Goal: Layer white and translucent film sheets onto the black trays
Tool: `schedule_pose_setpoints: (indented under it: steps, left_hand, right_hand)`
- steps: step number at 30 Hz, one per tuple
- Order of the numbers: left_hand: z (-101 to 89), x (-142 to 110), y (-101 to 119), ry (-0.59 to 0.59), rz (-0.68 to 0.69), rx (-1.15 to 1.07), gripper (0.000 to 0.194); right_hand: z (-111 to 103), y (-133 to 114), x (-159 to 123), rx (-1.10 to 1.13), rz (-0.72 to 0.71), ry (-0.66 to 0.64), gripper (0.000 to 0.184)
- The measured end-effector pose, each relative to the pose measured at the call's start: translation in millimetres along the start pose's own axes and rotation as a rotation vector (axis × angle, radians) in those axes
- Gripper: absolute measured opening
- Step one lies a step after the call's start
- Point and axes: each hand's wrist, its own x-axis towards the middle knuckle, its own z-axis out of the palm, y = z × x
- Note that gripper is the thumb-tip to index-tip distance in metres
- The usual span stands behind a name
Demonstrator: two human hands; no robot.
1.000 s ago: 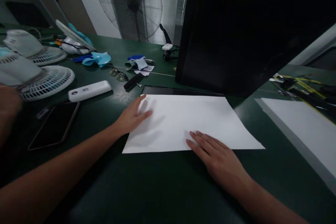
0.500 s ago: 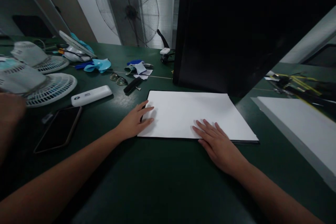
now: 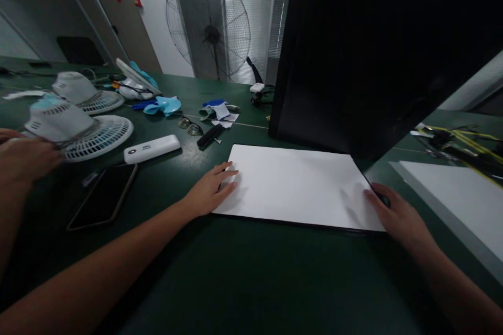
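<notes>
A white sheet of paper (image 3: 298, 186) lies flat on a thin black board on the dark green table (image 3: 243, 277), in front of me. My left hand (image 3: 212, 191) rests at the sheet's left edge, fingers stretched out and touching the paper. My right hand (image 3: 396, 214) sits at the sheet's right near corner, fingers loosely spread over the edge. Neither hand holds anything.
A tall black panel (image 3: 373, 63) stands just behind the paper. To the left lie a black phone (image 3: 104, 196), a white power bank (image 3: 151, 148), glasses (image 3: 189, 125) and fan grilles (image 3: 78, 125). Another person's hand (image 3: 23, 159) is at far left. A white board (image 3: 456, 204) lies right.
The paper now lies squared on the black board. My right hand slid from the sheet's near middle to its right corner. My left hand stayed at the left edge.
</notes>
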Motion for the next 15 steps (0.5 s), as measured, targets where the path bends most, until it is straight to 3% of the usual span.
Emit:
schedule_pose_setpoints:
  steps: [5,8,11,15]
  left_hand:
    - [0.6,3.4,-15.8,0.082,-0.068,0.055,0.054]
    - [-0.4,4.3,-22.1,0.106,-0.11,0.065,0.053]
    - [0.0,4.5,-23.2,0.087,-0.09,0.104,0.056]
    - [5.4,5.6,-27.4,0.063,-0.039,0.161,0.059]
  right_hand:
    - [-17.4,13.2,6.6,0.045,-0.108,-0.02,0.071]
    - [-39.9,44.2,16.7,-0.028,-0.112,0.142,0.072]
    - [-52.2,85.4,25.3,-0.116,-0.013,0.284,0.079]
    - [-45.9,128.5,33.5,-0.208,0.203,0.208,0.071]
